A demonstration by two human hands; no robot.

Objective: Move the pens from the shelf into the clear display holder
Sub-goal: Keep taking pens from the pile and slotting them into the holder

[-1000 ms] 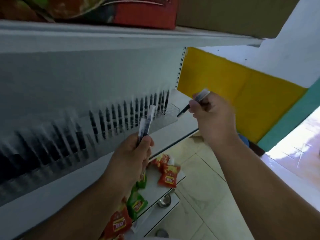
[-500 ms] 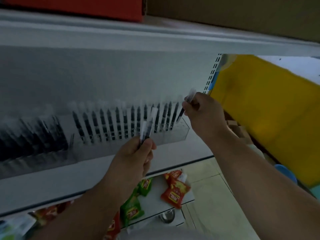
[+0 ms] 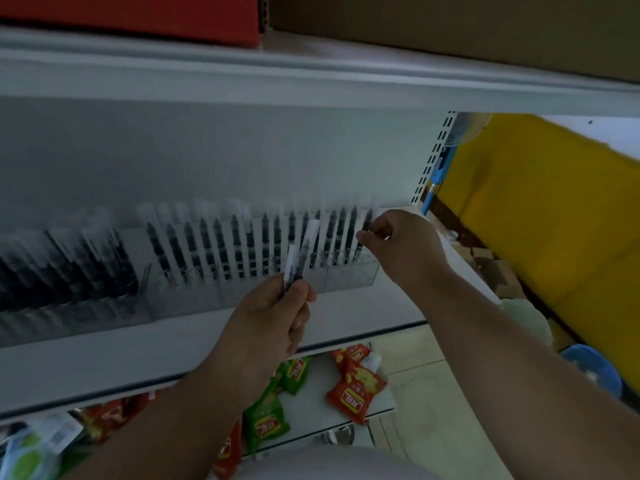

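Observation:
A clear display holder (image 3: 349,277) stands on the white shelf (image 3: 104,362), with several black pens with clear caps upright in a row in it. My left hand (image 3: 273,320) grips two such pens (image 3: 299,258) in front of the holder, caps pointing up. My right hand (image 3: 403,239) pinches one pen (image 3: 367,220) at the right end of the row, its lower part down in the holder. Another dark batch of pens (image 3: 69,268) stands to the left, blurred.
An upper shelf (image 3: 311,77) carries a red box (image 3: 138,15) and a brown carton (image 3: 450,26). Below, red and green snack packets (image 3: 353,393) lie on a lower shelf. A yellow wall (image 3: 554,220) and a blue stool (image 3: 588,368) are to the right.
My right hand carried its pen left and down to the right end of the row in the holder. My left hand kept its two pens in about the same place.

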